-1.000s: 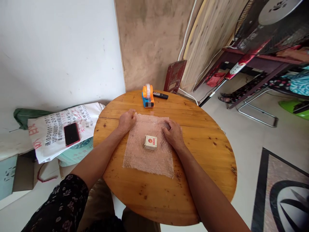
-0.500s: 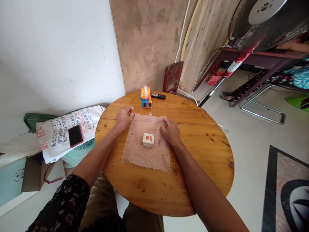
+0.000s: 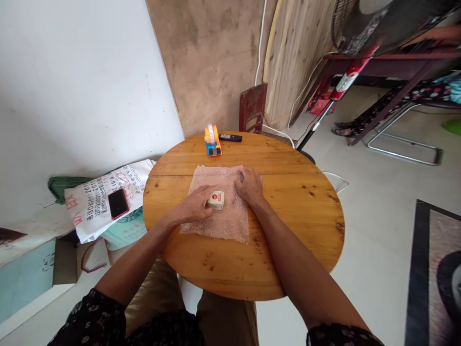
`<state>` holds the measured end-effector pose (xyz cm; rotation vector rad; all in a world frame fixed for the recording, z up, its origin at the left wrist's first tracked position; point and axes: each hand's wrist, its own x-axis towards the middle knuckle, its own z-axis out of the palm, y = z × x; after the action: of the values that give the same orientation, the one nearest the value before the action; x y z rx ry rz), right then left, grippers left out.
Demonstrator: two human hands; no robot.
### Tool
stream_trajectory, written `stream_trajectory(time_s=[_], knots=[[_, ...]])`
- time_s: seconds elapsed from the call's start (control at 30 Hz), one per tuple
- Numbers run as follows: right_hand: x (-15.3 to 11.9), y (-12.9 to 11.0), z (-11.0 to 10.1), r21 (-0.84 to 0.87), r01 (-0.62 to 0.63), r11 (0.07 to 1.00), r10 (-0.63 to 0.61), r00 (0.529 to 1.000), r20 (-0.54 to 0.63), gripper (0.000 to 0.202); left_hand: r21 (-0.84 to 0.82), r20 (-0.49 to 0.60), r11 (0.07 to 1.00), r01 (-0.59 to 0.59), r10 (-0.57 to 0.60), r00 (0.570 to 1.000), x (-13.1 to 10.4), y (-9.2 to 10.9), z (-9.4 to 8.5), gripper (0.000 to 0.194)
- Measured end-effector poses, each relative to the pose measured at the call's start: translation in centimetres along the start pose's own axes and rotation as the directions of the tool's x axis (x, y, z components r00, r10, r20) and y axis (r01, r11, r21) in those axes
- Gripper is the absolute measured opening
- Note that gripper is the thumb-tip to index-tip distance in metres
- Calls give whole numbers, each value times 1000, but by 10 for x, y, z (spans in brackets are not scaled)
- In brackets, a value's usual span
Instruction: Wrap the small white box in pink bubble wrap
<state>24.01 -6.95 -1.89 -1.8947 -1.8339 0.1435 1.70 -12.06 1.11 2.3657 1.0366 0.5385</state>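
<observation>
A small white box with a red label sits on a sheet of bubble wrap on the round wooden table. My left hand is at the box's left side, its thumb in front and fingers behind, closed around it. My right hand rests at the upper right of the sheet, fingers bent over the wrap's edge; the fingertips are partly hidden. Beyond the sheet stands an orange and blue tape dispenser with a roll of clear tape.
A black remote-like object lies beside the dispenser. To the left, a phone rests on a printed white sack. Behind the table are a dark red chair and a standing fan. Another person's legs show at the right.
My left hand has moved from the wrap's upper left corner inward to the box. My right hand stays on the wrap's right side. The view has shifted slightly.
</observation>
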Motion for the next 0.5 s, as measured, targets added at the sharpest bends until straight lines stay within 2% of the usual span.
stream_trajectory(time_s=[0.1, 0.23, 0.43, 0.5], knots=[[0, -1, -1, -10, 0, 1000, 0, 1000, 6, 44, -79, -78, 997, 20, -26, 997, 4, -5, 9, 74], [0, -1, -1, -15, -7, 1000, 7, 1000, 14, 45, -190, -104, 981, 41, -61, 993, 6, -6, 16, 72], [-1, 1, 1, 14, 4, 1000, -4, 1000, 7, 44, -173, -157, 985, 14, -42, 987, 3, -5, 23, 71], [-1, 0, 0, 92, -17, 996, 18, 1000, -5, 44, -162, -156, 987, 14, -39, 987, 2, -5, 24, 69]])
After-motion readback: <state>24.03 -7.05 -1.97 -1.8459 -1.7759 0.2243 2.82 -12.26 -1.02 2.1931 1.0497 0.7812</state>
